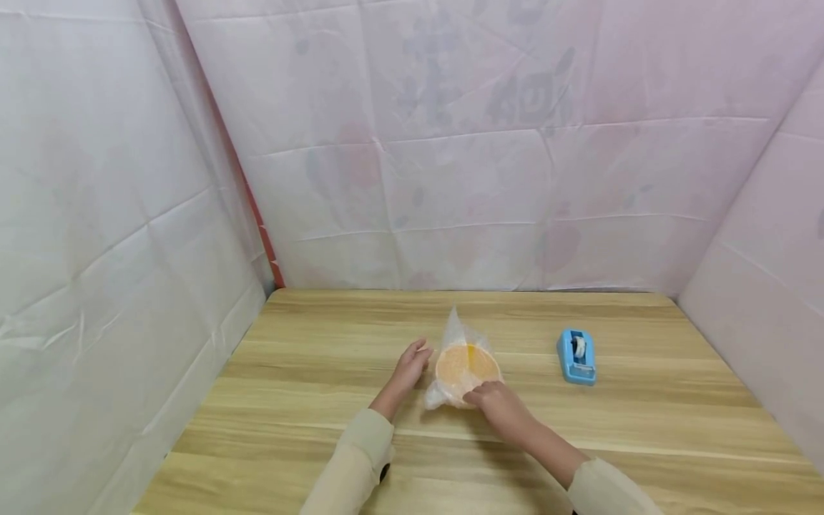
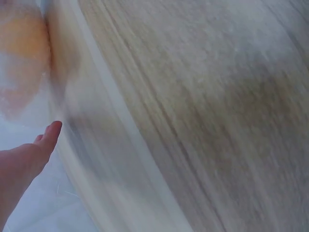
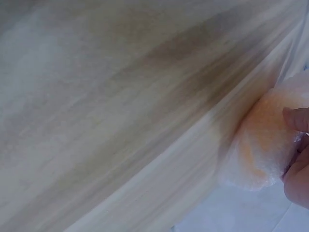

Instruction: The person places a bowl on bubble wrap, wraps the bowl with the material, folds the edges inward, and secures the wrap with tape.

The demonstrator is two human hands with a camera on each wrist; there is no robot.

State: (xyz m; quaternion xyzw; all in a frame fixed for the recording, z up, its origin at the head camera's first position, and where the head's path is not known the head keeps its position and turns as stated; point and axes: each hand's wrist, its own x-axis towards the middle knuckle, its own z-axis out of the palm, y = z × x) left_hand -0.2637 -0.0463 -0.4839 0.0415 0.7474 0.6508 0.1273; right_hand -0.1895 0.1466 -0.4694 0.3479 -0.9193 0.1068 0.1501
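In the middle of the wooden table (image 1: pixel 322 400), the right hand (image 1: pixel 498 400) pinches the orange disc in a plastic bag (image 1: pixel 465 368) at its 5 o'clock edge. The left hand (image 1: pixel 412 363), fingers relaxed, holds nothing at 9 o'clock. A firmer two-hand hold probably keeps the loose film from slipping.

Counts on 1 wooden table (image 1: pixel 644 429): 2 hands, namely 1 left hand (image 1: pixel 410 363) and 1 right hand (image 1: pixel 496 400); 1 round orange object wrapped in clear plastic (image 1: pixel 466 368); 1 blue tape dispenser (image 1: pixel 576 356); 2 cream sleeves (image 1: pixel 360 458).
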